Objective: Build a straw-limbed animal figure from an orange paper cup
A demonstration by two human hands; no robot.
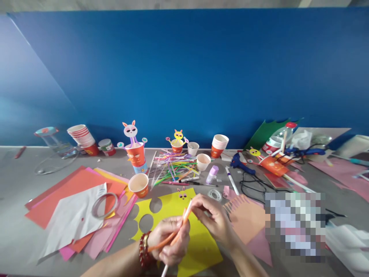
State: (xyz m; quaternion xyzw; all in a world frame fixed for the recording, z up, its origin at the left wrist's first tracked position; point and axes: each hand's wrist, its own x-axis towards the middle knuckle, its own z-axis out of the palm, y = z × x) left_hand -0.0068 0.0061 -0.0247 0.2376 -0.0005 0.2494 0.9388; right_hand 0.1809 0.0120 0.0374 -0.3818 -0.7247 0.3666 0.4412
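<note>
My left hand (pixel 173 242), with red bead bracelets at the wrist, is closed around a thin white stick (pixel 187 212) and orange pipe cleaners (pixel 163 243). The stick slants up to the right, and its lower end shows below the fist. My right hand (pixel 215 221) pinches at the stick's upper end; its fingertips partly hide the contact. Beneath both hands lies a yellow sheet (pixel 198 246) with round holes cut out. A small pink-eared animal face (pixel 182 194) rests at its top edge.
Coloured pipe cleaners (pixel 175 165) are heaped behind the yellow sheet. Paper cups (pixel 138 185) stand around, some topped with animal figures (pixel 130 131). Coloured paper (pixel 72 188) and a tape roll (pixel 104 205) lie left. A blue glue gun (pixel 243 165) with black cord lies right.
</note>
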